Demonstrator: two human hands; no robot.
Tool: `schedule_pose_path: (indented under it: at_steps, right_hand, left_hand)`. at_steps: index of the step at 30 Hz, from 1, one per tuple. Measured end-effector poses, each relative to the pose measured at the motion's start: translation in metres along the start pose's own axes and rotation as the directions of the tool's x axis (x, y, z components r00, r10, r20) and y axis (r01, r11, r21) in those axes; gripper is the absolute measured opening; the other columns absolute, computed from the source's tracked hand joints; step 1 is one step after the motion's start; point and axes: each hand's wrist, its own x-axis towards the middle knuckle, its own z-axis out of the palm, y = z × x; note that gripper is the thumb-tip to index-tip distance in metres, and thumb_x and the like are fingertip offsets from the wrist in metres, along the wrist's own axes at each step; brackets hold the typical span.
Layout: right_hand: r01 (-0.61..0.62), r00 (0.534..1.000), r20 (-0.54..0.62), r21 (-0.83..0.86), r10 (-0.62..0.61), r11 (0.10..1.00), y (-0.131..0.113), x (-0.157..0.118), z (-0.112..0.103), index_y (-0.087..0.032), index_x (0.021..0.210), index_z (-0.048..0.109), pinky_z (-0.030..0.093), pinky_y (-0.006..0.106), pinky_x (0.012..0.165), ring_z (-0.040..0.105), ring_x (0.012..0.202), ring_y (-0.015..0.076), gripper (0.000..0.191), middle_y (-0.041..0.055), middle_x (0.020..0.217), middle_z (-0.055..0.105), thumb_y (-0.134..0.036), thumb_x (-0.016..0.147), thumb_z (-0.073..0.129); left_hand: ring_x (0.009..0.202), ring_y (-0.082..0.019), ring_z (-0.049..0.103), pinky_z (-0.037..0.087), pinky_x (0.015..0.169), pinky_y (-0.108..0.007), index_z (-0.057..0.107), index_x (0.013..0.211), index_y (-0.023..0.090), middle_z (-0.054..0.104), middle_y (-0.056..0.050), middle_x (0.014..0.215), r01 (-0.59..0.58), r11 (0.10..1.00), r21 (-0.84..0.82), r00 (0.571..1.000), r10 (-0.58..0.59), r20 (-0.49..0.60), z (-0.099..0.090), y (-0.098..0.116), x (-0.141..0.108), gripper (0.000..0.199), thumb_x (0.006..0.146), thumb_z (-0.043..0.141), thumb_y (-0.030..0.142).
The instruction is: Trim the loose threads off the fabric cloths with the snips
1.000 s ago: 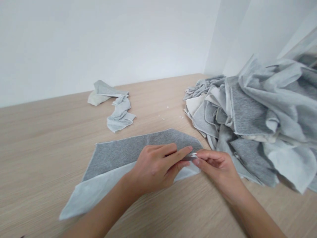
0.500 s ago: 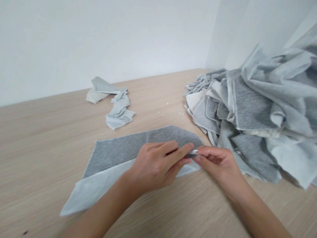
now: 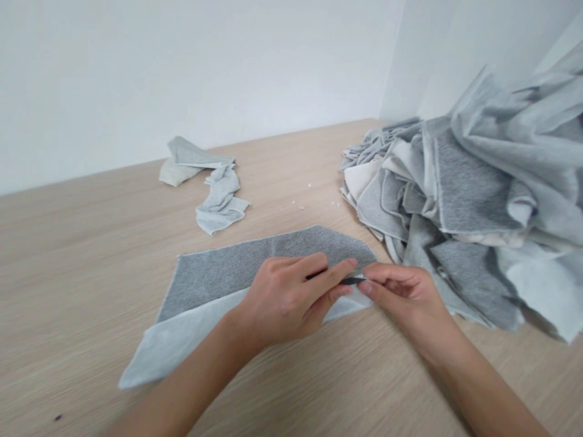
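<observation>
A grey fabric piece [image 3: 228, 267] lies on the table, its near edge folded over to show the paler side. My left hand [image 3: 291, 297] rests on the piece, thumb and index finger closed on a narrow raised fold of it. A slim dark strip shows between the fingertips of both hands; whether it is the cloth's edge or something else is unclear. At the right end of the piece, my right hand [image 3: 405, 297] pinches the same spot between thumb and fingers. The fingertips of both hands nearly meet there.
A large heap of grey and pale fabric pieces [image 3: 473, 188] fills the right side, close to my right hand. Crumpled light scraps [image 3: 221, 200] lie farther back on the left. Tiny white bits [image 3: 300, 207] dot the wooden table [image 3: 91, 261], which ends at a white wall [image 3: 182, 67].
A small white bit that showed between the fingertips is hardly visible now, and the dark strip shows more clearly. Both hands have stayed nearly in place; the view has shifted slightly.
</observation>
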Motion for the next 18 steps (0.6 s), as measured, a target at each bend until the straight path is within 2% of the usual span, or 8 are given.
schedule_pose_path:
  at_steps: [8, 18]
  right_hand:
    - [-0.052, 0.999, 0.001, 0.049, 0.052, 0.997, 0.0037, -0.0022, -0.0021, -0.022, 0.078, 0.080, 0.048, 0.023, 0.062, 0.063, 0.065, 0.0118, 0.010, 0.0021, 0.073, 0.075, -0.028, 0.072, 0.085]
    - [-0.124, 0.992, -0.014, 0.103, 0.126, 0.987, -0.0005, -0.0024, -0.0008, -0.022, 0.077, 0.080, 0.050, 0.024, 0.061, 0.064, 0.064, 0.0123, 0.014, 0.0024, 0.073, 0.075, -0.031, 0.069, 0.087]
  left_hand:
    - [0.054, -0.009, 0.051, 0.036, 0.047, -0.023, 0.065, 0.122, 0.014, 0.061, 0.001, 0.073, -0.034, 0.999, 0.002, 0.999, 0.034, -0.029, 0.0006, 0.0012, 0.0002, 0.028, 0.097, 0.061, 0.026]
    - [0.054, -0.007, 0.054, 0.036, 0.044, -0.020, 0.066, 0.120, 0.016, 0.063, 0.002, 0.074, -0.023, 0.999, 0.025, 0.999, 0.024, -0.040, 0.0030, 0.0024, -0.0006, 0.025, 0.099, 0.058, 0.027]
